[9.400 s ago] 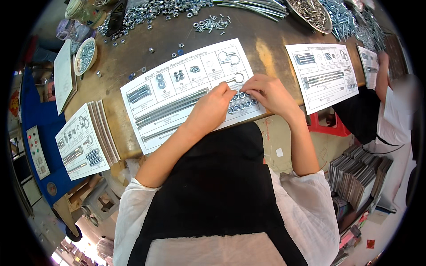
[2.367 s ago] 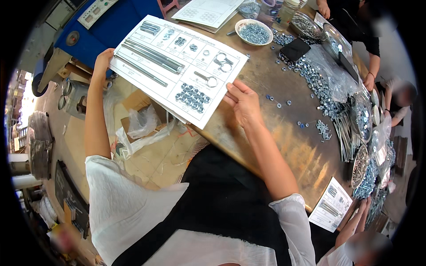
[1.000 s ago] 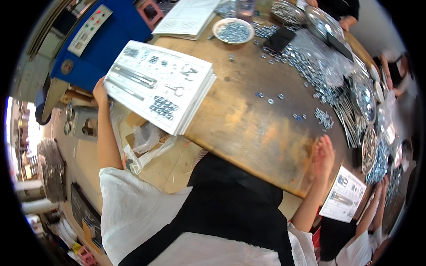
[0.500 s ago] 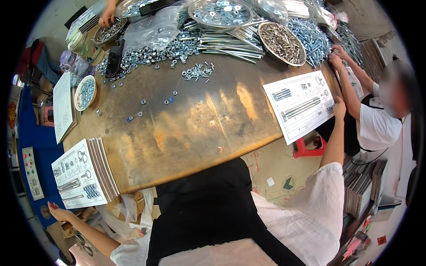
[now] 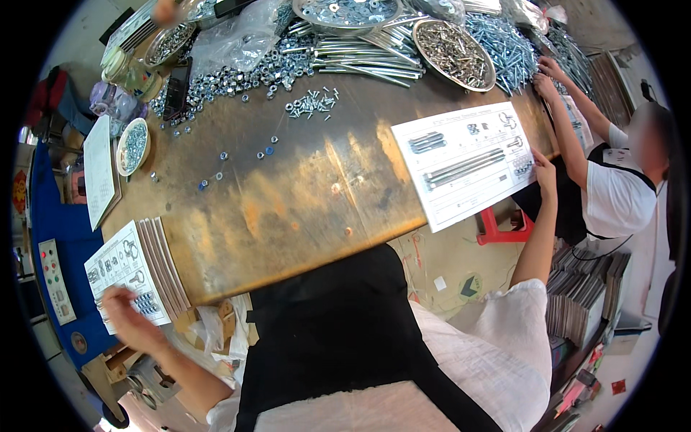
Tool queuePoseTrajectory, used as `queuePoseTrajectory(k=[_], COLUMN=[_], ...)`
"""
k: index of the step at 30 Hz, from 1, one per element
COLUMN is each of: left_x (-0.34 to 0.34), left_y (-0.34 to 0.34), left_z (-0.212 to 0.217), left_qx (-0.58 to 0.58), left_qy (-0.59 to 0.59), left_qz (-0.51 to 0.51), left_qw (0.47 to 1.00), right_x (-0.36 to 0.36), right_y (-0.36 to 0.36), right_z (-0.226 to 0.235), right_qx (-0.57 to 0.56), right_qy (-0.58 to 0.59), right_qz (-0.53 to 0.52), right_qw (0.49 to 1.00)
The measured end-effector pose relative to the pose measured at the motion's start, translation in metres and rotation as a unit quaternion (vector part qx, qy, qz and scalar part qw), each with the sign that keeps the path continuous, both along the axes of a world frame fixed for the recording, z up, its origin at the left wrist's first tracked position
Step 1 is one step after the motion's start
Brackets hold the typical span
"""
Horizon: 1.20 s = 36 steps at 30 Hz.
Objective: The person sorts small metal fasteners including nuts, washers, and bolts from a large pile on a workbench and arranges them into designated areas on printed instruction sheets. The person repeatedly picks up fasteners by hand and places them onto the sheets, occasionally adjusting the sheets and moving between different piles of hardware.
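Note:
My right hand [image 5: 545, 176] pinches the right edge of a white printed card [image 5: 466, 164] with pictures of bolts and rods; the card lies at the table's near right edge, partly overhanging it. At the near left, my left hand [image 5: 131, 322] is over a stack of similar printed cards [image 5: 160, 270], in front of the top card's lower left part. Its fingers look parted and slightly blurred, with nothing visible in them. Whether they touch the top card, I cannot tell.
Across the worn table [image 5: 288, 209] lie loose nuts [image 5: 223, 155], a small pile of screws [image 5: 314, 104] and long rods [image 5: 367, 56]. A bowl of bolts [image 5: 455, 56] stands at the back. At right a co-worker [image 5: 622, 187] reaches to the table, beside a red stool [image 5: 504, 229].
The right-hand card has shifted left with my right hand. My left hand has moved up and right, from the stack's outer lower edge to over its top card.

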<state>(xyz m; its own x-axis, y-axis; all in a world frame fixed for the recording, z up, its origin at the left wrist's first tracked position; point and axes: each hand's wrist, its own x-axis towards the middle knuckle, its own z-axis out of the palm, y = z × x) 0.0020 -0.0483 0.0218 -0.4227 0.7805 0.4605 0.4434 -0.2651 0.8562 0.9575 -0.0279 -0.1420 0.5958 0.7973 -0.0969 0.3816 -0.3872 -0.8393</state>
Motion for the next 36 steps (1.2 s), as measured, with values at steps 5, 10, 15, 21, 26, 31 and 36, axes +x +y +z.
queuePoseTrajectory(k=[5, 10, 15, 21, 26, 31, 36], left_x=[0.133, 0.161, 0.114, 0.071, 0.057, 0.053, 0.052], left_y=[0.0, 0.023, 0.007, -0.01, -0.016, -0.013, -0.008], left_z=[-0.055, -0.08, -0.1, -0.11, -0.112, -0.122, -0.125], left_qx=[-0.239, -0.265, -0.338, -0.345, -0.354, -0.335, -0.348], left_qy=[-0.011, 0.142, 0.038, 0.016, 0.085, 0.118, 0.154], left_qz=[-0.247, -0.307, -0.195, -0.099, -0.053, -0.034, -0.039], left_qw=[0.939, 0.903, 0.92, 0.933, 0.93, 0.934, 0.924], right_x=[-0.131, -0.268, -0.368, -0.443, -0.469, -0.474, -0.473], right_y=[0.011, -0.02, -0.014, -0.009, -0.005, -0.004, -0.005], right_z=[0.01, 0.031, 0.034, 0.052, 0.053, 0.057, 0.062], right_qx=[0.023, -0.008, 0.015, -0.001, 0.0, -0.002, -0.007], right_qy=[-0.031, -0.067, -0.052, -0.037, -0.017, -0.016, 0.024], right_qz=[0.091, 0.061, 0.114, 0.169, 0.205, 0.2, 0.2], right_qw=[0.995, 0.996, 0.992, 0.985, 0.979, 0.98, 0.979])
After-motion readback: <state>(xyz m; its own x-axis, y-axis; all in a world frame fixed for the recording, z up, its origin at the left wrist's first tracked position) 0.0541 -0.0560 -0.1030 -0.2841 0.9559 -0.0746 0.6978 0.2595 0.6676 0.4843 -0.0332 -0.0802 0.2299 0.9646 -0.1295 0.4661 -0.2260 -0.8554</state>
